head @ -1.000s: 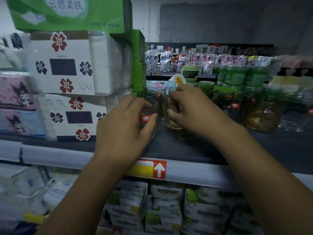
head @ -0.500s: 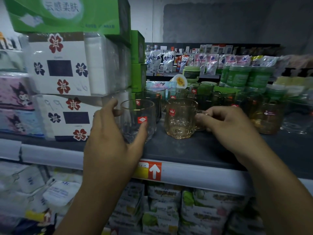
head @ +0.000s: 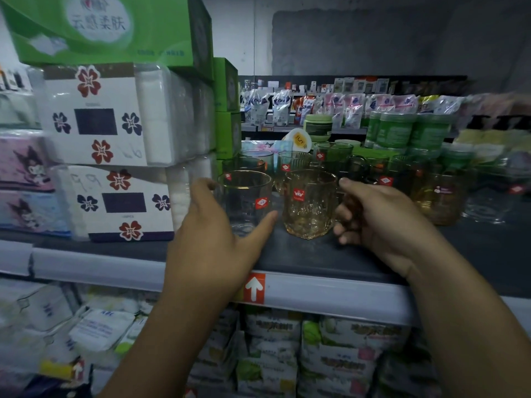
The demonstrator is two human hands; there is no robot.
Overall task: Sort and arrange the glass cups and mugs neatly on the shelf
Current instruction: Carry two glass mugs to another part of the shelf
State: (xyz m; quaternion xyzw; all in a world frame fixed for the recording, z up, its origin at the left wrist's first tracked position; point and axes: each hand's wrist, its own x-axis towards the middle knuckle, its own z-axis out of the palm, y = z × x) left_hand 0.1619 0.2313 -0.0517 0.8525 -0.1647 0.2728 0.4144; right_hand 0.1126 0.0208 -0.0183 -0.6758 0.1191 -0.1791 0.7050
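Now the left hand (head: pixel 212 242) cups the clear glass tumbler (head: pixel 244 202), fingers spread — right hand (head: pixel 382 222), previously pinching, curls fully around the amber mug's (head: pixel 309 205) three-o'clock handle.

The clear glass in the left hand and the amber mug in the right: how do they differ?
The clear glass is colourless and smooth-walled; the amber mug is golden with faceted, patterned walls. The left hand wraps the glass's body; the right hand is at the mug's handle side. Both stand upright, bearing red stickers.
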